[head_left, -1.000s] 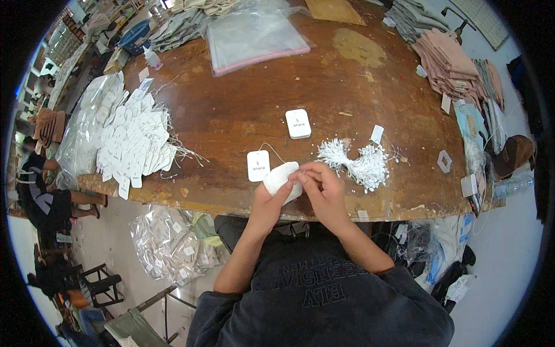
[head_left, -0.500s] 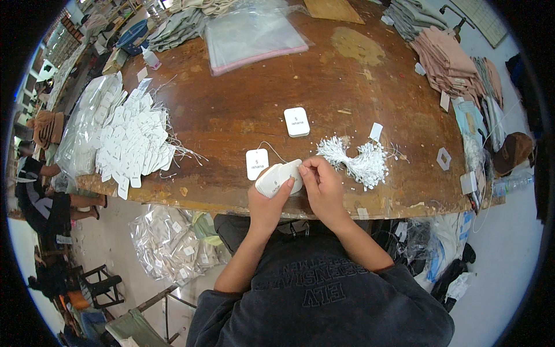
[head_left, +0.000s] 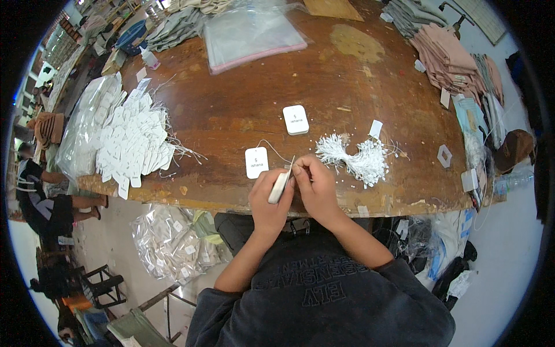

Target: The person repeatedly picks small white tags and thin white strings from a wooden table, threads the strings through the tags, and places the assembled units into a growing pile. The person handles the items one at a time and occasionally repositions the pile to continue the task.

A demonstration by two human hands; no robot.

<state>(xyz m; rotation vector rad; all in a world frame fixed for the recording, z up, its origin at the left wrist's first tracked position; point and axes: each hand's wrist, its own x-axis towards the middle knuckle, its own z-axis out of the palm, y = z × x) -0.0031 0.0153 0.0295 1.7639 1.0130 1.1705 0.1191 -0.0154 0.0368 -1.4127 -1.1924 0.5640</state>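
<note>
My left hand (head_left: 267, 205) grips a stack of white tags (head_left: 277, 188) turned edge-on, near the table's front edge. My right hand (head_left: 313, 188) pinches a thin string (head_left: 295, 162) at the top of the stack, where a tag's edge stands up. A strung white tag (head_left: 256, 162) lies just beyond my left hand, its cord looping toward my fingers. A small pile of white tags (head_left: 295, 119) lies farther back. Right of my hands is a bunch of white tag strings (head_left: 352, 159) with a small loose tag (head_left: 376, 129).
On the wooden table (head_left: 243, 104) are a large tag heap (head_left: 132, 139) left, clear plastic bags (head_left: 255, 43) at the back, a small bottle (head_left: 149, 58), folded pink (head_left: 445, 58) and grey garments (head_left: 404, 14) right. A person (head_left: 40, 196) is at far left; bagged goods (head_left: 173, 243) lie below.
The tag stack in my left hand has turned from lying face-up to edge-on. My right hand has shifted slightly left and stays pinched at the top of the stack.
</note>
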